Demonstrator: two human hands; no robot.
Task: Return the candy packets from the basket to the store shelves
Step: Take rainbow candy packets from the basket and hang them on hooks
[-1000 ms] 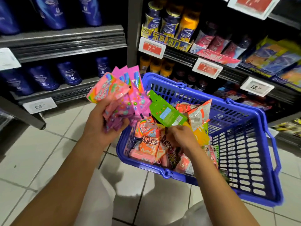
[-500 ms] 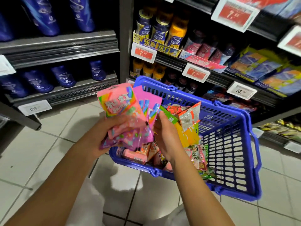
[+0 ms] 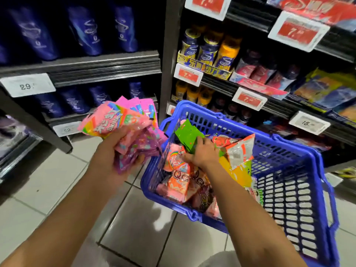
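The left hand (image 3: 111, 157), left of centre in the frame, gripped a fanned bunch of pink candy packets (image 3: 123, 130), fingers curled round their lower ends. The packets' long axes ran from the hand toward the upper part of the frame, tilting slightly left, tops spread toward the shelves. The front packet was pink with a rainbow band and white lettering; those behind it were brighter magenta with blue marks.

The right hand (image 3: 202, 155) reached down into the blue basket (image 3: 289, 199) at centre right, its fingers bent among the packets; whether it actually had hold of one could not be told. Just above its fingertips a green packet (image 3: 187, 134) stood tilted, its top pointing to the upper left. Beside the hand lay a pink rainbow packet (image 3: 173, 158), orange-pink packets (image 3: 178, 185) nearer the lower edge, and a red-and-silver packet (image 3: 240, 149) to the right, over a yellow one (image 3: 237, 172).

Shelves (image 3: 107, 64) with dark blue pouches (image 3: 86, 29) filled the upper left; price tags (image 3: 249, 98) lined the upper right.
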